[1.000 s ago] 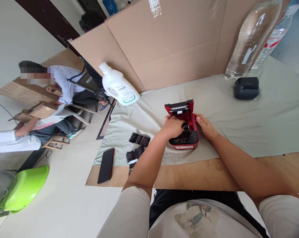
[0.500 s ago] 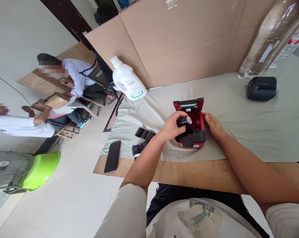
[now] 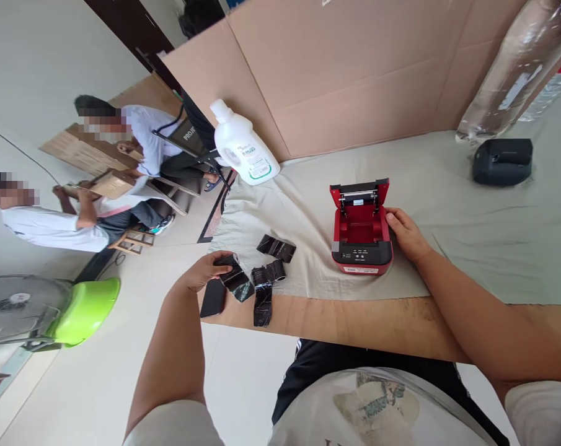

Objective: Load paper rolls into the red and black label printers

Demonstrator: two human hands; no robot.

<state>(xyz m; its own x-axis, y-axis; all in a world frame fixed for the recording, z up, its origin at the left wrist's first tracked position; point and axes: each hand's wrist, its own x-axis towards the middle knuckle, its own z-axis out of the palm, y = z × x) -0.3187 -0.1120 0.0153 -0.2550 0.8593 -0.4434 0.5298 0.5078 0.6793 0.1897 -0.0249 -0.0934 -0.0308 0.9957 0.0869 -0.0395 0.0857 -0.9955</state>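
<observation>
1. Left hand moved from the open red plastic label printer to lower-left frame, clamped on a black glossy film roll.
2. Right hand rests loosely open against the printer's right side.
3. Roll's strip trails down-right; the left hand is nearer it.

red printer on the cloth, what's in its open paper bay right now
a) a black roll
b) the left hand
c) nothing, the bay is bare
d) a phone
c: the red printer stands lid-up with a bare red bay; the left hand holds a black roll off at the table's edge, and the right hand rests against the printer's side.
</observation>
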